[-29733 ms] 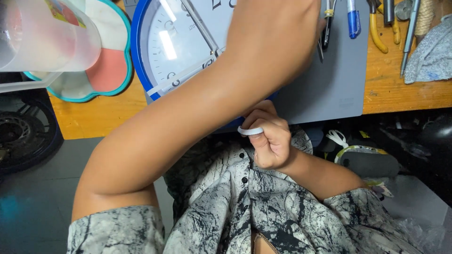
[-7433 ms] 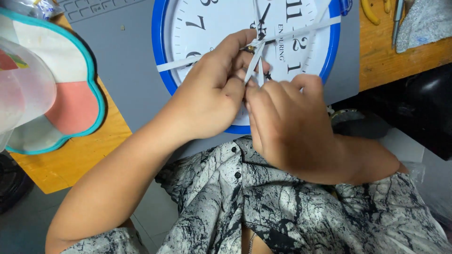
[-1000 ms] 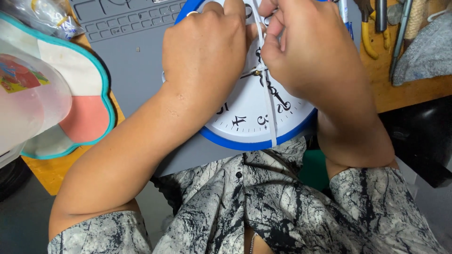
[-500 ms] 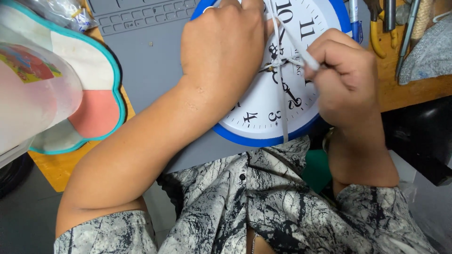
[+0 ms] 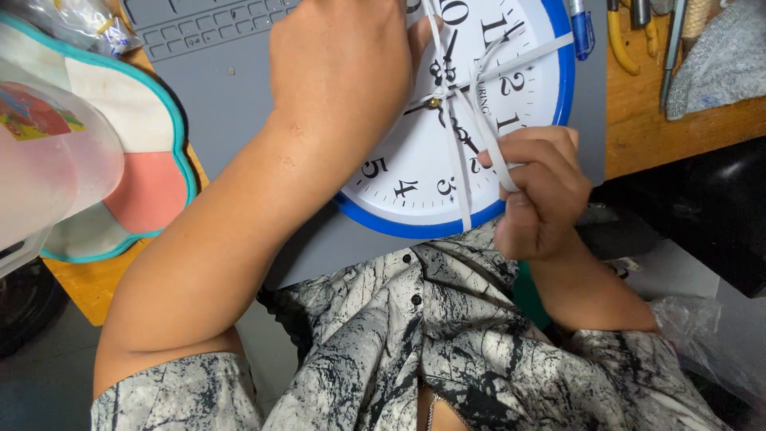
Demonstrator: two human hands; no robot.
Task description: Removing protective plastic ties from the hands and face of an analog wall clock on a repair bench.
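In the upper middle of the frame a round wall clock [image 5: 415, 172] with a blue rim lies on a grey mat [image 5: 239, 88] on the table [image 5: 678, 120]. The left hand [image 5: 343, 72] rests flat on the clock face, fingers together. The right hand [image 5: 538, 191] – at the clock's lower right edge – pinches a white strap [image 5: 488, 136] that crosses the face.
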